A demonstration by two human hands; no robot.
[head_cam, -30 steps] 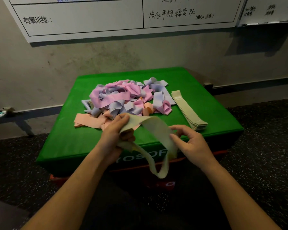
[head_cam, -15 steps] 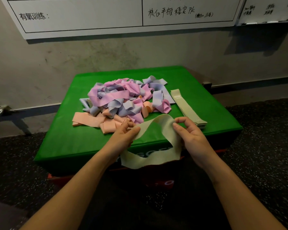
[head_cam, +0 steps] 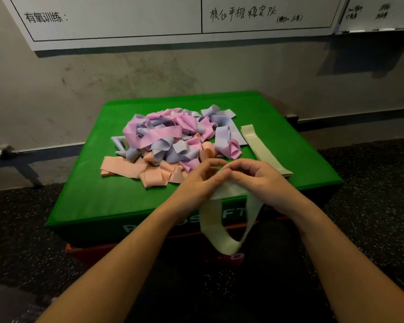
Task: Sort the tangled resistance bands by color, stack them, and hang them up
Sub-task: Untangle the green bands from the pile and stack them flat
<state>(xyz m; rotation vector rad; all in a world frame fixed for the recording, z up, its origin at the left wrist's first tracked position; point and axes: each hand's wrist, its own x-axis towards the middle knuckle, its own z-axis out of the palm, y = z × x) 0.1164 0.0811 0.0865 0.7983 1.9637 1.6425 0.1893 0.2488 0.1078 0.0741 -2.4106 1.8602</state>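
Two hands meet over the near edge of the green padded box: the left hand and right hand pinch the top of a pale green band, its flat, matte loop dangling down the front. Behind lies the tangled pile of pink, lilac and peach ribbons; a neat pale green stack lies at its right, with bare green cloth along the box's edges.

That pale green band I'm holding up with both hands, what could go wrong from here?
1. The pale green band hangs as a loose loop below both hands; it may be twisted, so it might land uneven on the green stack.
2. That stack lies close to the box edge; a careless drop could nudge it off.
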